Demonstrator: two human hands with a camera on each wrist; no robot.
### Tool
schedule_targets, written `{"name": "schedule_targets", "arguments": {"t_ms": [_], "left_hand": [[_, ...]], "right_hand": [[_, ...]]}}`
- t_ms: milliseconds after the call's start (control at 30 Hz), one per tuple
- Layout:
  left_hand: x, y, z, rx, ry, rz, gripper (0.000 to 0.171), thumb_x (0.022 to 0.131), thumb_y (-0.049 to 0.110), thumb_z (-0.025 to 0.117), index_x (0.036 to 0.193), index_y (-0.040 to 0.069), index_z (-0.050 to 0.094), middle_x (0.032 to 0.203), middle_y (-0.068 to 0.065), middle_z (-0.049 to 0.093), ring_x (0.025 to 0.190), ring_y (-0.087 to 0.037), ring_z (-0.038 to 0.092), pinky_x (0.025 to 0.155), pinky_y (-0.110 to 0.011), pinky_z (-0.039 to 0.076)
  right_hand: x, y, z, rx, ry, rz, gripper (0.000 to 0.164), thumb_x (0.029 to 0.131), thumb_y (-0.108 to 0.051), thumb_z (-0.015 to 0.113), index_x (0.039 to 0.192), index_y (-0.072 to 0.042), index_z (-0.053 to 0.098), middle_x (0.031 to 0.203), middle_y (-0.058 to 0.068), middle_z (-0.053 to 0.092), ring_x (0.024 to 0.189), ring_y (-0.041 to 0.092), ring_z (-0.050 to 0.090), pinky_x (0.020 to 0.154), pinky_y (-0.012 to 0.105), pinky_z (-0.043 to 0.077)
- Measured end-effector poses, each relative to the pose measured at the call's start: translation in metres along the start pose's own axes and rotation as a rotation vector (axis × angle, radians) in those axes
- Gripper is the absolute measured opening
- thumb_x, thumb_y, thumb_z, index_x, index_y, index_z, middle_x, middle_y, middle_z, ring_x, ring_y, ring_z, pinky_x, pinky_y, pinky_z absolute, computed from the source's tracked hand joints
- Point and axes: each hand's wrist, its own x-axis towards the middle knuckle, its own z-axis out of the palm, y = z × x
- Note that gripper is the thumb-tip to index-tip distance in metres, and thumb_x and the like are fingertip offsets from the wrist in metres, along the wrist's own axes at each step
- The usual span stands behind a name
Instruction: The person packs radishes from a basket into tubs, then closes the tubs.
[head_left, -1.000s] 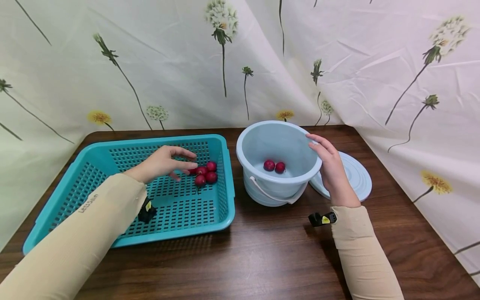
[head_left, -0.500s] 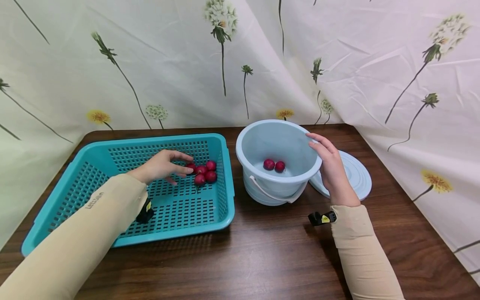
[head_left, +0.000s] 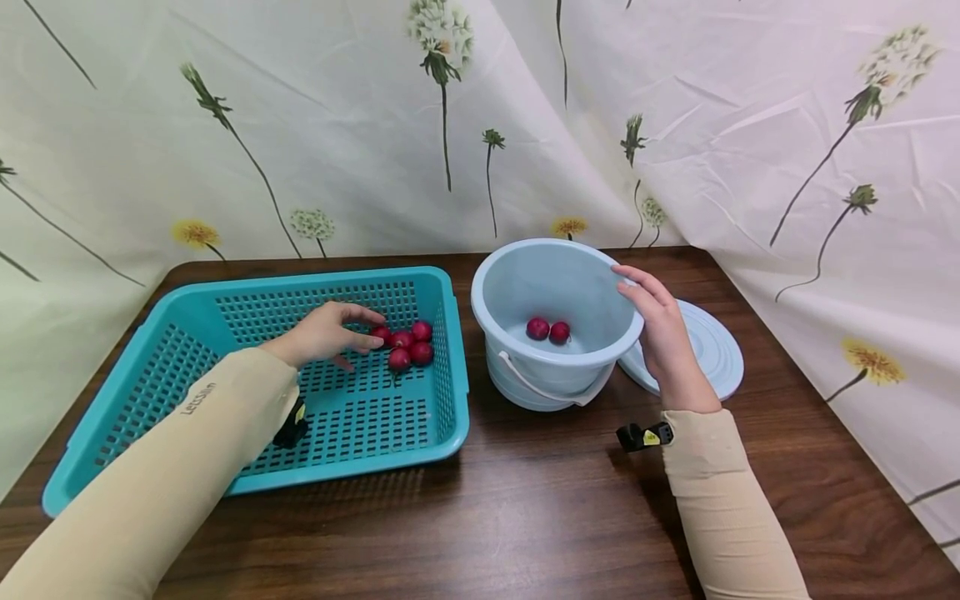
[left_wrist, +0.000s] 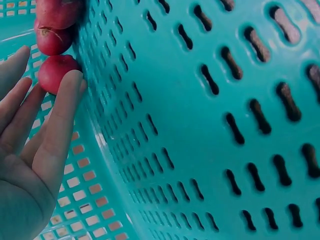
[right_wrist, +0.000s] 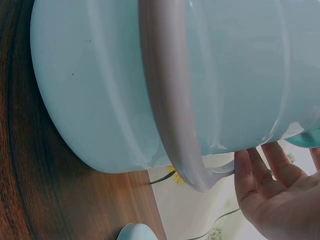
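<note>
In the turquoise basket (head_left: 450, 392), several red radishes (head_left: 422, 353) lie clustered near the right wall. My left hand (head_left: 322, 333) reaches down to the leftmost radish (left_wrist: 54, 75); in the left wrist view one fingertip overlaps that radish's edge, while other fingers extend beside it. Two more radishes (head_left: 548, 331) lie on the bottom of the light blue bucket (head_left: 555, 383). On the bucket's right side rests my right hand (head_left: 663, 342), fingertips at the rim. The right wrist view shows its fairly straight fingers (right_wrist: 245, 175) along the outer wall.
A round light blue lid (head_left: 712, 350) lies on the dark wooden table (head_left: 525, 508), to the right of the bucket and partly behind my right hand. The bucket's pale handle (right_wrist: 167, 90) hangs down in front. Behind the table hangs a flower-printed cloth (head_left: 322, 108).
My left hand has lowered slightly and drawn back a little to the left, its fingertips now at the leftmost radish. My right hand stays on the bucket.
</note>
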Motion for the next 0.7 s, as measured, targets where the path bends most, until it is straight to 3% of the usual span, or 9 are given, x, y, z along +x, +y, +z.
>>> {"name": "schedule_targets", "arguments": {"t_ms": [167, 400, 700], "left_hand": [[-0.0011, -0.0004, 0.0000, -0.011, -0.009, 0.002, 0.052, 0.099, 0.023, 0.062, 0.143, 0.000, 0.047, 0.156, -0.028, 0.028, 0.122, -0.042, 0.057, 0.077, -0.042, 0.062], [-0.0018, -0.0016, -0.0004, -0.049, 0.007, 0.003, 0.042, 0.101, 0.014, 0.056, 0.140, -0.002, 0.050, 0.145, -0.028, 0.044, 0.114, -0.041, 0.063, 0.078, -0.044, 0.061], [-0.0019, 0.0016, 0.0023, -0.080, 0.068, -0.026, 0.034, 0.100, 0.013, 0.059, 0.131, -0.002, 0.057, 0.131, -0.024, 0.057, 0.089, -0.023, 0.072, 0.072, -0.040, 0.062]], "right_hand": [[-0.0001, -0.0007, 0.0007, 0.000, -0.001, -0.002, 0.029, 0.102, -0.028, 0.051, 0.127, -0.020, 0.061, 0.143, 0.002, 0.046, 0.128, 0.015, 0.043, 0.103, 0.031, 0.037], [-0.0009, -0.0013, 0.0005, 0.010, -0.001, -0.001, 0.027, 0.102, -0.028, 0.052, 0.126, -0.020, 0.062, 0.143, 0.002, 0.046, 0.127, 0.014, 0.043, 0.103, 0.031, 0.037], [-0.0011, -0.0009, 0.0011, 0.005, -0.002, -0.001, 0.028, 0.102, -0.028, 0.051, 0.127, -0.020, 0.061, 0.144, 0.002, 0.046, 0.130, 0.015, 0.042, 0.104, 0.031, 0.036]]}}
